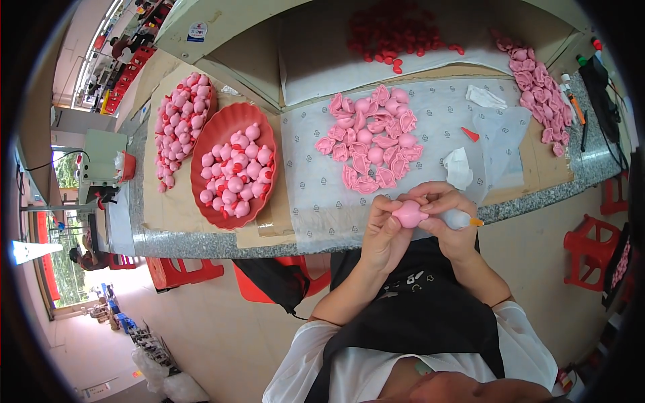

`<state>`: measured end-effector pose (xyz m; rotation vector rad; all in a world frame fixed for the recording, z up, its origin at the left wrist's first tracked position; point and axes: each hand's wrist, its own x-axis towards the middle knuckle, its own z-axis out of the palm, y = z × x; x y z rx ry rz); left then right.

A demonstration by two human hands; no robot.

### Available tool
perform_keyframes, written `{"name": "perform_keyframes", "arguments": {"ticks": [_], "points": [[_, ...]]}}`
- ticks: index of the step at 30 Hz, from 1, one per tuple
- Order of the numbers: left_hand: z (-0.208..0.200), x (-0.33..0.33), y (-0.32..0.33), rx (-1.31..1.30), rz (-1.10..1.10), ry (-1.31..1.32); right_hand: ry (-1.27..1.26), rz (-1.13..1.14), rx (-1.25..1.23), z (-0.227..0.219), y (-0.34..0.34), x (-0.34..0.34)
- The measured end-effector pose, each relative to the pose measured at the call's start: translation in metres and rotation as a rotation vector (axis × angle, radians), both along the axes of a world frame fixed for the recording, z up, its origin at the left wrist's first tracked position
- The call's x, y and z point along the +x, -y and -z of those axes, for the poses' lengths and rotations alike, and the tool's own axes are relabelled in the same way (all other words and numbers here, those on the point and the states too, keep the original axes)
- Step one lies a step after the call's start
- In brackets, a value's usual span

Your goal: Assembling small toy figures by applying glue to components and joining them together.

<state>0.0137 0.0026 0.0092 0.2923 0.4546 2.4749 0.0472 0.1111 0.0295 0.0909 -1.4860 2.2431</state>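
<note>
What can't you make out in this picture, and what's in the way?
All in the head view:
Pink piece: underside and edges, hidden by the left fingers and right fingers.
Bottle: partly hidden by the right fingers.
Red pieces: the farthest blur into shadow, too dim to count.
Bowl: its bottom, hidden by the heap inside.
Far person: too small to tell what they're doing.

- Near two o'clock: orange pen-like tool (576,106), close to black bundle (602,101)
- Just past three: red plastic stool (579,252)
- Toward seven: black bag (274,279) against second red stool (313,286)
- Past seven, by the rim: bunched clear plastic bags (185,388) on pale floor (225,329)
- At eight: third red stool (195,270), partly hidden
- Between eight and nine: window (67,275), greenery outside
- Past nine: pale green machine (104,156)
- Near ten: distant red stools (127,78)
</note>
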Motion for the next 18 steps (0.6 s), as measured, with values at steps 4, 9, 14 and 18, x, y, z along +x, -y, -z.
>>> {"name": "perform_keyframes", "arguments": {"ticks": [4, 9, 14, 18], "points": [[0.005, 0.002, 0.002, -0.009, 0.011, -0.017, -0.040, -0.063, -0.041, 0.005, 0.000, 0.002], [0.001, 0.000, 0.001, -0.057, -0.029, -0.073, -0.065, -0.028, 0.041, 0.001, -0.002, 0.004], [0.000, -0.012, 0.010, -0.323, -0.055, -0.367, -0.040, 0.030, 0.324, -0.006, -0.009, 0.003], [0.010, -0.018, 0.009, -0.371, -0.156, -0.542, -0.031, 0.078, 0.340, -0.002, -0.010, 0.002]]}}
